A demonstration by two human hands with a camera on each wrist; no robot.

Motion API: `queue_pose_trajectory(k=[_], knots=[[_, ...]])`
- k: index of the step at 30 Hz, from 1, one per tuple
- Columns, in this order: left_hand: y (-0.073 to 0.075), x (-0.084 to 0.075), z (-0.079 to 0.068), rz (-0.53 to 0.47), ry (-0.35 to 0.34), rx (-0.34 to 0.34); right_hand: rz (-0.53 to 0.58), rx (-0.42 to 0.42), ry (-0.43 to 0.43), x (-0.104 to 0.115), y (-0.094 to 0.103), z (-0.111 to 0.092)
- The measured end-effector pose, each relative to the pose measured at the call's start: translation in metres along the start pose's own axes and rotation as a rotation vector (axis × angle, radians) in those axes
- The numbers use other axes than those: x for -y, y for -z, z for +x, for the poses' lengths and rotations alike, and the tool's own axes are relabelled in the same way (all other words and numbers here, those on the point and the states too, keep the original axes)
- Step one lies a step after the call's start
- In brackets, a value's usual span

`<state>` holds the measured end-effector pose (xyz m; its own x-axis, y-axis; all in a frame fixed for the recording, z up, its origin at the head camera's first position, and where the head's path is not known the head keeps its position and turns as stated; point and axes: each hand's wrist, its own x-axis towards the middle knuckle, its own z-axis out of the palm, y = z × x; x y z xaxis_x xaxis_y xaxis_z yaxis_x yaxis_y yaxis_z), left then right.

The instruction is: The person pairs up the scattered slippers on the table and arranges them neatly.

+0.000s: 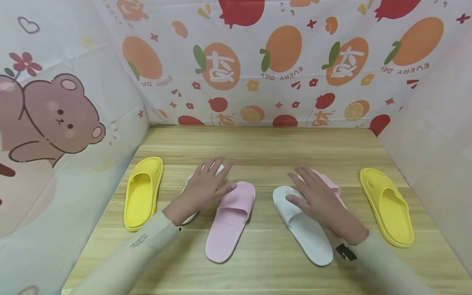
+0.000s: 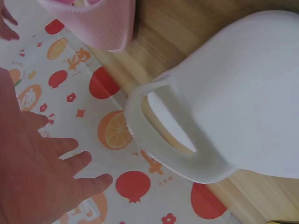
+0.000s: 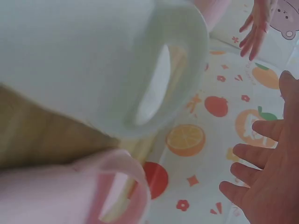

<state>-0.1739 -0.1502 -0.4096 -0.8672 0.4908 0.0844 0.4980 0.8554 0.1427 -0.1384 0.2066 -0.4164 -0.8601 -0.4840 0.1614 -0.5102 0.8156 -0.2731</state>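
My left hand (image 1: 204, 186) hovers over a white slipper (image 1: 189, 218), with its fingers spread and nothing held. That slipper is mostly hidden in the head view, but the left wrist view shows its white body (image 2: 247, 93) in full width. Just right of this hand lies a pink slipper (image 1: 225, 235), toe pointing away. Over the right-hand pair, my right hand (image 1: 317, 200) is held with straight fingers and grips nothing. Beneath it are another white slipper (image 1: 313, 237) and a second pink slipper (image 1: 326, 180), partly covered by the hand.
One yellow slipper (image 1: 141, 196) lies near the left edge of the wooden table (image 1: 265, 266), another yellow slipper (image 1: 392, 213) near the right edge. A fruit-print cloth (image 1: 254, 94) hangs behind the table. Pale side cloths rise at both sides, the left one showing a bear.
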Motion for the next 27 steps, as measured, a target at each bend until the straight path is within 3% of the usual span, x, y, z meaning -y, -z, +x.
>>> queue_pose_trajectory(k=[10,17,27], knots=[[-0.013,0.015,-0.010,-0.023,0.046,-0.013,0.007,-0.057,-0.016,0.002,-0.020,-0.018],[-0.019,0.030,-0.013,-0.028,0.092,0.013,0.055,-0.045,-0.061,0.004,-0.030,-0.030],[-0.023,0.045,-0.025,-0.069,0.166,0.067,0.014,-0.078,-0.080,0.008,-0.045,-0.039]])
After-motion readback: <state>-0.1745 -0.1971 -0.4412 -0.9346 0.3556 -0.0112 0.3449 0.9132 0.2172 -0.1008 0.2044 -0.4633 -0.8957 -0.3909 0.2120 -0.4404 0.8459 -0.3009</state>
